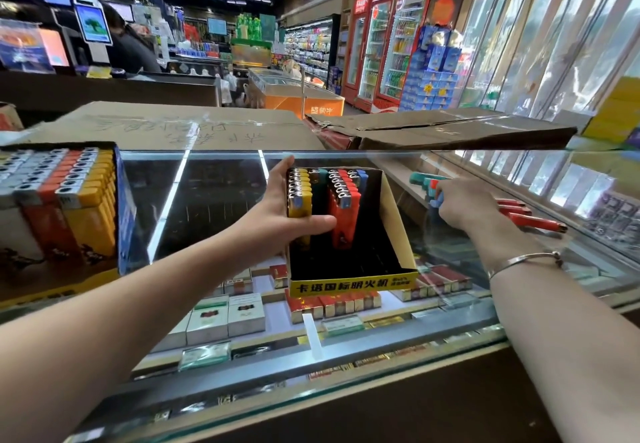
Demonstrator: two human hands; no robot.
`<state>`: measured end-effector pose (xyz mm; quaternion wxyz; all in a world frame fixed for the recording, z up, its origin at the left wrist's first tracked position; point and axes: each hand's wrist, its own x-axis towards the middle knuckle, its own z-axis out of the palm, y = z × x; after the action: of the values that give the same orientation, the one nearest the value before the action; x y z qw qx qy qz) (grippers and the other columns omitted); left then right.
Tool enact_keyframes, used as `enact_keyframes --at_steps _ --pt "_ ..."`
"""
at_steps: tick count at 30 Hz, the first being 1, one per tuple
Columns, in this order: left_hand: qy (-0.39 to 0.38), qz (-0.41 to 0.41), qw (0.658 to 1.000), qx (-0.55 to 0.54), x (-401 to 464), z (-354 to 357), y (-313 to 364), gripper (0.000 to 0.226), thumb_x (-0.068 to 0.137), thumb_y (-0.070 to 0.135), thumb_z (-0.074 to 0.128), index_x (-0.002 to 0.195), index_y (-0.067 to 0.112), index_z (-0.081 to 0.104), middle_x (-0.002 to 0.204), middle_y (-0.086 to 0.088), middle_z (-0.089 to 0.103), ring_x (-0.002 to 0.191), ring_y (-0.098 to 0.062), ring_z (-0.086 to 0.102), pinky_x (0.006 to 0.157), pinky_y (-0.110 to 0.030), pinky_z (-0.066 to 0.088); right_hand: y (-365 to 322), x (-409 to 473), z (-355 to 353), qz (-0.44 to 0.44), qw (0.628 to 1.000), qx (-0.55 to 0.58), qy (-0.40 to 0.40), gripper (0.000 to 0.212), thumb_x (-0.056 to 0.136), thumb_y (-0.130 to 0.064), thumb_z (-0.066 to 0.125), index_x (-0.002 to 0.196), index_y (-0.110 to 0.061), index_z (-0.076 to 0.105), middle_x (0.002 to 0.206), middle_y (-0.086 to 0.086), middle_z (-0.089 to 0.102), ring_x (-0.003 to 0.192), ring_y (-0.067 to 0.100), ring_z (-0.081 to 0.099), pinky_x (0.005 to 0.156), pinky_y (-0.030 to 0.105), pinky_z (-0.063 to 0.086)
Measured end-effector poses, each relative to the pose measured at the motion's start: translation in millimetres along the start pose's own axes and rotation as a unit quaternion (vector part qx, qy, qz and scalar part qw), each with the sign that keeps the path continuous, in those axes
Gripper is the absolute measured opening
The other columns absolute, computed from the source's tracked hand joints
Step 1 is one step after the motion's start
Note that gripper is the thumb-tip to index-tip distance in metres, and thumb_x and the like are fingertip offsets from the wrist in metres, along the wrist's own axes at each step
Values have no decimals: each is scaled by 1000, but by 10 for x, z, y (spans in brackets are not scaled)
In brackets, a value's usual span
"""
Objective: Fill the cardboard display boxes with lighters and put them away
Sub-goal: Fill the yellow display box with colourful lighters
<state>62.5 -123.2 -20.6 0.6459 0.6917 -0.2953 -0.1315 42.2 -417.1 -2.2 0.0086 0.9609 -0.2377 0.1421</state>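
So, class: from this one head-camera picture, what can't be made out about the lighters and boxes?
- Right hand: how many teal and blue lighters it grips; its fingers cover them.
- Full display box: its left part is cut off by the frame's left edge.
- Half-filled display box: the left hand hides its left wall.
- Red lighters: count unclear, the right wrist overlaps them.
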Motion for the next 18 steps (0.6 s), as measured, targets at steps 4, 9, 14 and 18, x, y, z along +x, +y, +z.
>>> enact_keyframes --at_steps 4,9,14,18 --pt "-6 -1 1000 6 -1 2 14 113 51 40 78 137 53 6 116 10 43 99 -14 61 74 -16 54 -5 -20 -21 -17 1000 -12 -15 31 93 -27 54 118 -9 53 114 15 53 103 29 49 89 41 42" --pt "-9 2 1000 10 -7 7 15 113 50 42 78 136 53 6 132 0 38 104 -18 60 81 -22 53 -20 -7 -38 2 998 -58 -7 31 88 -27 61 115 -12 56 112 12 56 106 28 48 96 44 38" --pt "-9 3 1000 11 -7 4 9 112 52 43 80 135 54 7 133 -1 40 106 -18 59 81 -22 53 -76 0 -2 25 999 34 33 29 84 -9 64 112 -9 58 105 12 55 94 27 52 81 39 44" --pt "-9 5 1000 3 -4 2 7 112 51 41 77 136 53 6 123 6 43 101 -15 61 77 -18 53 -108 0 5 -1 997 75 34 21 84 -4 61 103 -12 55 95 9 51 84 23 50 69 34 38"
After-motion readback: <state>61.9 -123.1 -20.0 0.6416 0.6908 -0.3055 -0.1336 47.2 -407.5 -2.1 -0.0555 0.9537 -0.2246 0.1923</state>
